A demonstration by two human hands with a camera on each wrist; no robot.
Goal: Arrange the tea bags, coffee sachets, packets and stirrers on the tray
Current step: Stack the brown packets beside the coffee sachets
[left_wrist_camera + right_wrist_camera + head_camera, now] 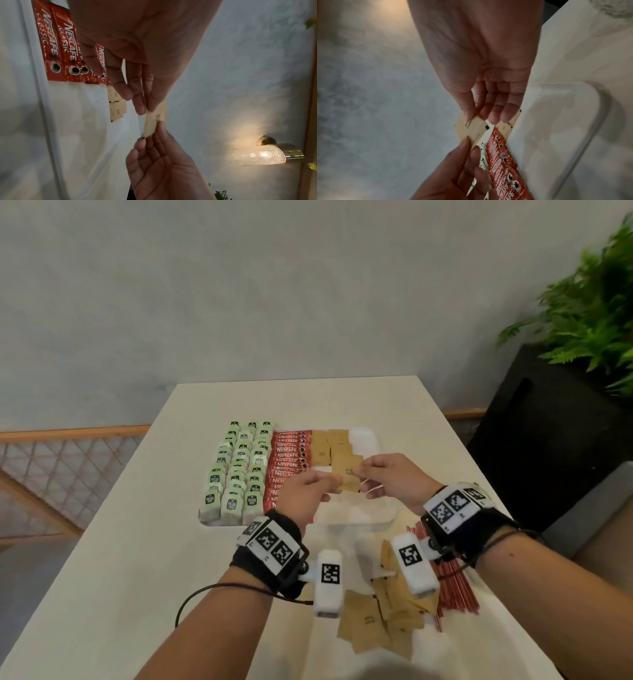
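i'm seeing a brown packet (348, 478) being held above the white tray (371, 440), my left hand (301, 498) pinching one edge and my right hand (394, 477) pinching the other. on the tray green tea bags (236, 474), red coffee sachets (287, 460) and brown packets are lying in rows. loose packets (380, 618) and red stirrers (455, 587) are lying on the pale table (120, 559). a grey wall (274, 285) and a potted plant (589, 302) are standing behind.

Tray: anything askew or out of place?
Mostly tidy: tea bags and coffee sachets sit in straight rows on the tray. The brown packets on the tray overlap unevenly. More brown packets lie jumbled on the table with the red stirrers, off the tray.
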